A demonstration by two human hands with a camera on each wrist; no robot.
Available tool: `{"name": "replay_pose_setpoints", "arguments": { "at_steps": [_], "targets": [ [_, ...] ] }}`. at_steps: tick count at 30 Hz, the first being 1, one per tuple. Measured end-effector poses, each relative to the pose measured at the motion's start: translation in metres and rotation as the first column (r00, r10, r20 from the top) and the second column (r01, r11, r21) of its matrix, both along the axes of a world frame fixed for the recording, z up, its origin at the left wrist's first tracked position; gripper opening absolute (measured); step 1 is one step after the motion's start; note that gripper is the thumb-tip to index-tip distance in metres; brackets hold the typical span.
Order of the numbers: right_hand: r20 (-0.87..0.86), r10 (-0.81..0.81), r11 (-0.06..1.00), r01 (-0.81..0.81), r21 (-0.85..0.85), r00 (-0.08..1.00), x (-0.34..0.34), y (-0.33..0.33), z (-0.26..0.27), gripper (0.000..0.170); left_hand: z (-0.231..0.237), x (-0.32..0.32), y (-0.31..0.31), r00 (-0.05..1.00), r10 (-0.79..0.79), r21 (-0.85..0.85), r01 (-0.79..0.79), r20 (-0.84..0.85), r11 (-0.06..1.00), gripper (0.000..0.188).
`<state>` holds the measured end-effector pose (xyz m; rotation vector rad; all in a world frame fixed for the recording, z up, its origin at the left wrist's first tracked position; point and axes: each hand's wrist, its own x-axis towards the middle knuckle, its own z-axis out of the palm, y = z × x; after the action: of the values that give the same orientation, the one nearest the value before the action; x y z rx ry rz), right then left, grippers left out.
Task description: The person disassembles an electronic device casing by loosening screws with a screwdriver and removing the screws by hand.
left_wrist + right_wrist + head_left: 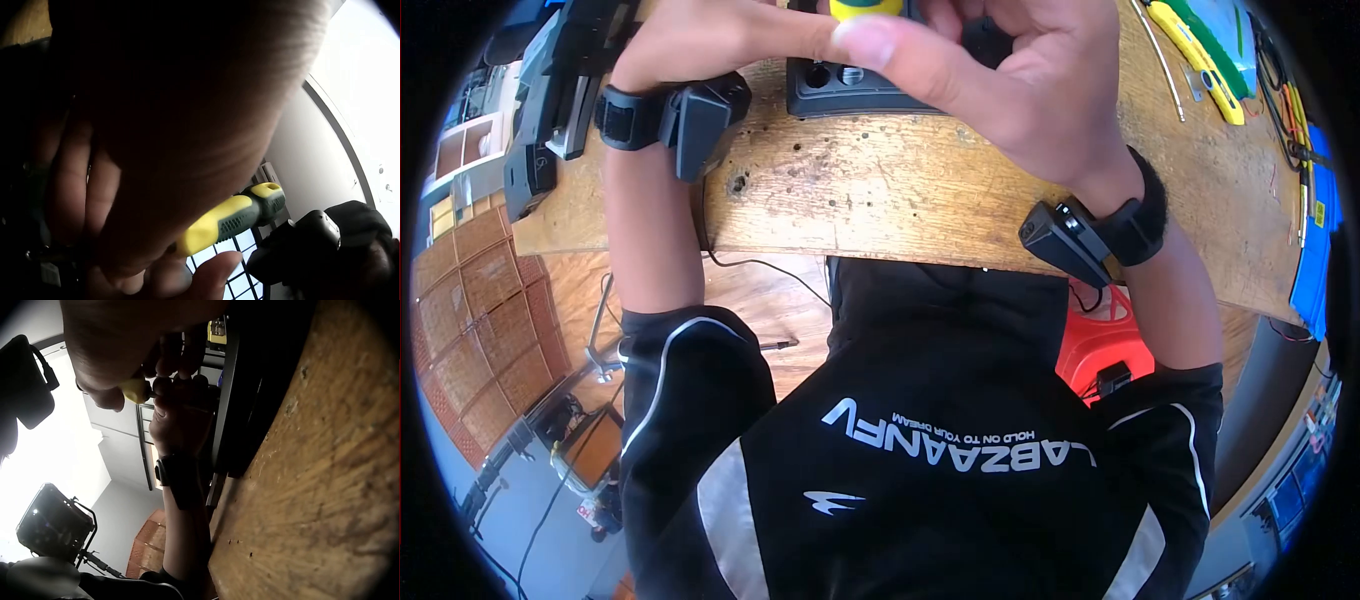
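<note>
A screwdriver (866,9) with a yellow and dark green handle stands at the top of the head view. My right hand (1040,95) grips its handle, the thumb lying along the yellow part. In the left wrist view the screwdriver handle (240,215) points up to the right. My left hand (710,42) is close at the shaft end, fingers bent; I cannot tell what they hold. A dark case (850,95) with round recesses lies below both hands, partly hidden by them. From the right wrist view, the left hand (181,428) is just beyond the screwdriver's yellow end (135,391).
The worn wooden table (880,190) has small holes and its front edge near my body. Black equipment (540,120) stands at the left. A yellow utility knife (1200,60), cables and a blue tray (1315,250) lie at the right. A red stool (1105,345) is below the table.
</note>
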<state>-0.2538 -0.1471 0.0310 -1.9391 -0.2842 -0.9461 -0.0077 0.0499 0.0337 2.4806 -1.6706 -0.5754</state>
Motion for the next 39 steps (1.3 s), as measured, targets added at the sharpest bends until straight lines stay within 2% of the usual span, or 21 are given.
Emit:
{"name": "replay_pose_setpoints", "arguments": {
  "at_steps": [2, 6, 9, 11, 12, 15, 17, 18, 20, 22, 23, 24, 26, 28, 29, 30, 32, 33, 35, 36, 39],
  "targets": [
    [-0.047, 0.085, 0.995, -0.082, 0.062, 0.995, -0.001, -0.001, 0.002, 0.043, -0.001, 0.009, 0.002, 0.997, -0.041, -0.049, 0.038, -0.060, 0.998, 0.030],
    [0.020, 0.149, 0.979, -0.150, 0.135, 0.989, 0.001, -0.003, -0.004, 0.043, 0.013, -0.035, -0.032, 0.941, -0.210, -0.277, 0.135, -0.265, 0.951, 0.030],
    [-0.078, 0.131, 0.986, -0.122, 0.112, 0.988, 0.003, -0.004, -0.006, 0.039, 0.022, -0.056, -0.051, 0.853, -0.355, -0.439, 0.170, -0.383, 0.882, 0.030],
    [0.027, 0.173, 0.958, -0.174, 0.227, 0.985, 0.011, -0.003, -0.015, 0.038, 0.028, -0.064, -0.056, 0.772, -0.457, -0.545, 0.173, -0.443, 0.820, 0.031],
    [0.027, 0.173, 0.958, -0.175, 0.226, 0.984, 0.008, -0.002, -0.011, 0.038, 0.022, -0.060, -0.042, 0.838, -0.358, -0.558, 0.078, -0.413, 0.826, 0.041],
    [-0.078, 0.054, 0.991, -0.043, 0.130, 0.995, -0.003, 0.003, 0.005, 0.038, 0.025, -0.054, -0.038, 0.776, -0.274, -0.397, 0.033, -0.569, 0.917, 0.048],
    [-0.090, 0.070, 0.981, -0.052, 0.189, 0.994, -0.006, 0.004, 0.007, 0.041, 0.015, -0.053, -0.042, 0.824, -0.345, -0.565, 0.036, -0.450, 0.824, 0.050],
    [-0.089, 0.069, 0.981, -0.051, 0.188, 0.994, -0.004, 0.002, 0.004, 0.041, 0.014, -0.055, -0.044, 0.824, -0.346, -0.566, 0.037, -0.449, 0.824, 0.050],
    [0.003, 0.173, 0.948, -0.167, 0.270, 0.985, 0.001, -0.003, -0.006, 0.042, 0.012, -0.061, -0.051, 0.733, -0.347, -0.576, -0.075, -0.585, 0.814, 0.050],
    [-0.036, 0.153, 0.968, -0.142, 0.208, 0.988, -0.001, -0.006, -0.005, 0.042, 0.013, -0.065, -0.053, 0.725, -0.371, -0.603, -0.076, -0.580, 0.794, 0.053],
    [-0.074, 0.130, 0.982, -0.118, 0.144, 0.989, -0.001, -0.007, -0.004, 0.043, 0.014, -0.062, -0.050, 0.747, -0.319, -0.535, -0.058, -0.583, 0.843, 0.054],
    [-0.072, 0.131, 0.983, -0.120, 0.141, 0.989, 0.000, -0.007, -0.004, 0.043, 0.015, -0.060, -0.048, 0.770, -0.266, -0.462, -0.043, -0.581, 0.886, 0.054],
    [-0.011, 0.139, 0.978, -0.136, 0.156, 0.990, 0.001, -0.007, -0.009, 0.043, 0.015, -0.065, -0.049, 0.742, -0.256, -0.482, -0.102, -0.620, 0.870, 0.054],
    [-0.001, 0.169, 0.958, -0.164, 0.236, 0.986, 0.006, -0.008, -0.020, 0.042, 0.022, -0.068, -0.050, 0.814, -0.329, -0.517, 0.041, -0.479, 0.855, 0.049],
    [0.006, 0.197, 0.930, -0.189, 0.316, 0.980, 0.009, -0.005, -0.017, 0.042, 0.017, -0.061, -0.057, 0.673, -0.496, -0.586, 0.114, -0.549, 0.802, 0.042],
    [0.007, 0.199, 0.929, -0.191, 0.316, 0.980, 0.005, -0.003, -0.010, 0.042, 0.012, -0.059, -0.057, 0.675, -0.494, -0.585, 0.113, -0.548, 0.803, 0.042],
    [-0.157, 0.027, 0.992, -0.006, 0.129, 0.987, -0.007, 0.002, 0.009, 0.040, 0.005, -0.061, -0.056, 0.532, -0.438, -0.559, -0.082, -0.725, 0.825, 0.037],
    [-0.157, 0.027, 0.992, -0.007, 0.127, 0.987, -0.004, -0.001, 0.003, 0.040, 0.006, -0.061, -0.057, 0.533, -0.439, -0.560, -0.082, -0.724, 0.824, 0.037],
    [-0.016, 0.194, 0.947, -0.184, 0.264, 0.981, 0.004, -0.008, -0.014, 0.045, 0.013, -0.063, -0.059, 0.652, -0.440, -0.601, -0.030, -0.617, 0.799, 0.046],
    [-0.016, 0.195, 0.947, -0.185, 0.262, 0.981, 0.004, -0.010, -0.015, 0.045, 0.017, -0.064, -0.062, 0.706, -0.437, -0.618, -0.001, -0.558, 0.786, 0.051],
    [-0.057, 0.161, 0.972, -0.148, 0.180, 0.985, 0.002, -0.012, -0.012, 0.050, 0.022, -0.075, -0.069, 0.697, -0.440, -0.601, 0.017, -0.566, 0.799, 0.054]
  ]
}}
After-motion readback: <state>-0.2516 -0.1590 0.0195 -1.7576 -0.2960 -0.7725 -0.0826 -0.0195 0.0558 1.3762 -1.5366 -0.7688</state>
